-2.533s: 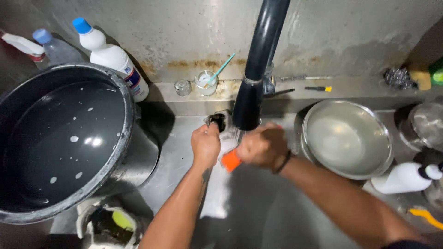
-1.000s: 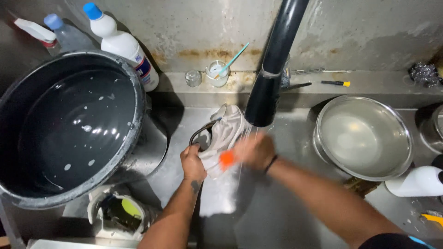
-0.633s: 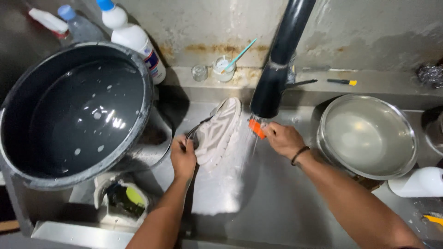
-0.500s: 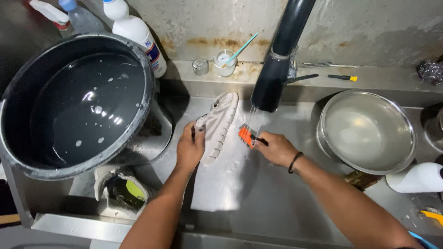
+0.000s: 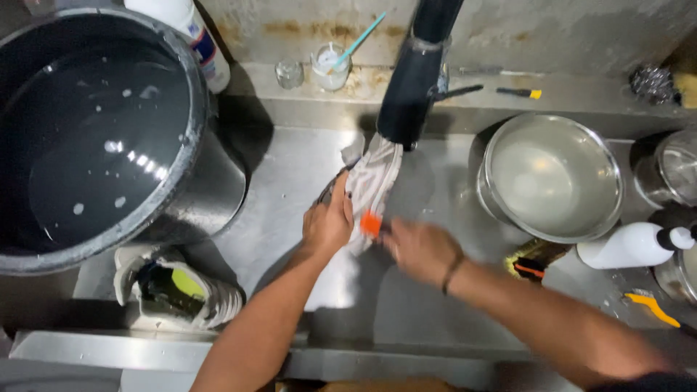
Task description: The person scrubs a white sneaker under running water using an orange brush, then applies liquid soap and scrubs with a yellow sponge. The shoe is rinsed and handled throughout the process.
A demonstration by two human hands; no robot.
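Observation:
My left hand (image 5: 328,221) grips a pale grey-white shoe (image 5: 370,178), sole side up, its toe under the end of a thick black pipe (image 5: 414,72). My right hand (image 5: 420,250), blurred by motion, holds a small orange brush (image 5: 371,223) against the shoe's lower part. Both hands are over a wet steel sink top (image 5: 290,167). A dark band circles my right wrist.
A large black tub of water (image 5: 94,138) stands at the left. Below it lies a second shoe with a yellow-green insole (image 5: 178,290). A steel bowl (image 5: 552,178) sits at the right, with a white bottle (image 5: 628,247), a yellow tool (image 5: 650,305) and small jars (image 5: 330,65) on the back ledge.
The view has shifted closer and to the right. My right hand with the orange brush has moved down along the shoe; my left hand still holds the shoe under the pipe.

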